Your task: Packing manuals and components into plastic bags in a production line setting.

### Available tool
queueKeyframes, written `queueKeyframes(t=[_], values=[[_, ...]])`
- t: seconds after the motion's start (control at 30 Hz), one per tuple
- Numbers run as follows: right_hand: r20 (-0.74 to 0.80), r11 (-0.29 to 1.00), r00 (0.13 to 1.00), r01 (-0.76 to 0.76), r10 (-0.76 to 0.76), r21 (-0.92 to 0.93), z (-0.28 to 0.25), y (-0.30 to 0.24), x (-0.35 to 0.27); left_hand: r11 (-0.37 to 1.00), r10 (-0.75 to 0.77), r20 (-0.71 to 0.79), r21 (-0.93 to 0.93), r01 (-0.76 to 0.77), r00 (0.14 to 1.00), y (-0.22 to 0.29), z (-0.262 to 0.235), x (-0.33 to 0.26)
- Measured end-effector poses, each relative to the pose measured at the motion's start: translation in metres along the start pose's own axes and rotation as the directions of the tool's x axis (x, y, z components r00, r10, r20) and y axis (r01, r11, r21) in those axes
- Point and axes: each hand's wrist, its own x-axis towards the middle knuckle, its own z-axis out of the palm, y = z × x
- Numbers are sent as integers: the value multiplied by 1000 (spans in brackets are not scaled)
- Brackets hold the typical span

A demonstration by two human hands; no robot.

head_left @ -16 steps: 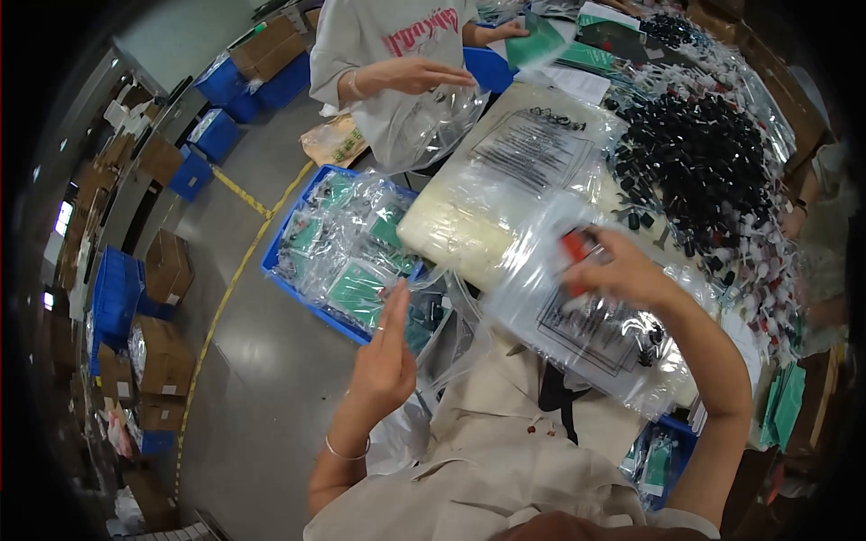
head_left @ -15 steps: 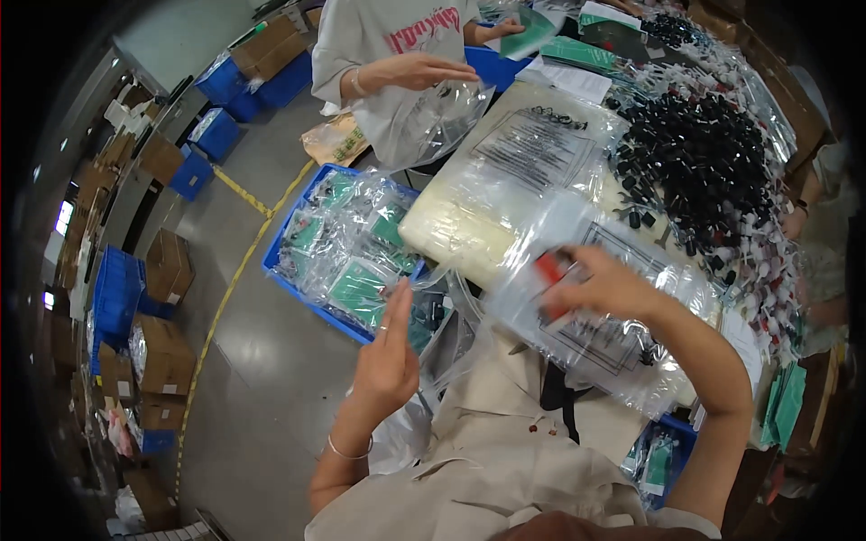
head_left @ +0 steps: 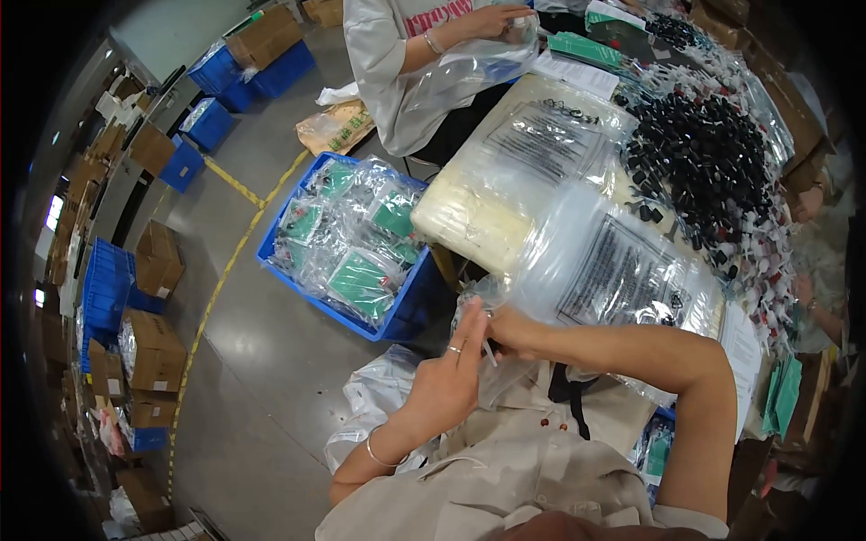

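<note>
Desk [head_left: 577, 77] at upper right, heaped with black-and-white small parts [head_left: 713, 171] across its right side; large sealed bag of pale material [head_left: 505, 194] at desk's near-left edge; blue crate [head_left: 401, 311] of bagged green items on floor beside that edge; clear printed bag [head_left: 622, 266] at desk's near edge, over person's lap; left hand [head_left: 451, 374] and right hand [head_left: 510, 326] meet at its lower-left corner, fingers pinched closed on bag edge; co-worker's hands [head_left: 505, 18] hold another clear bag at desk's far-left edge.

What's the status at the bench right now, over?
Left hand and right hand pinch clear printed plastic bag at its corner. Blue crate below, nothing blocking.
</note>
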Motion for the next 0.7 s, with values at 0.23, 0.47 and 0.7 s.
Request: queueKeyframes(t=[0.23,0.47,0.7], values=[[37,961,998,-57,49,272,-8,8,19,994,-32,24,-101,35,999,-10,-13,0],[277,451,803,541,-527,-710,-23,6,-6,996,-52,-1,-74,52,999,-22,-33,-9],[650,-354,710,554,-273,-754,-24,-23,-98,847,-150,116,-497,188,982,-3,-83,1]])
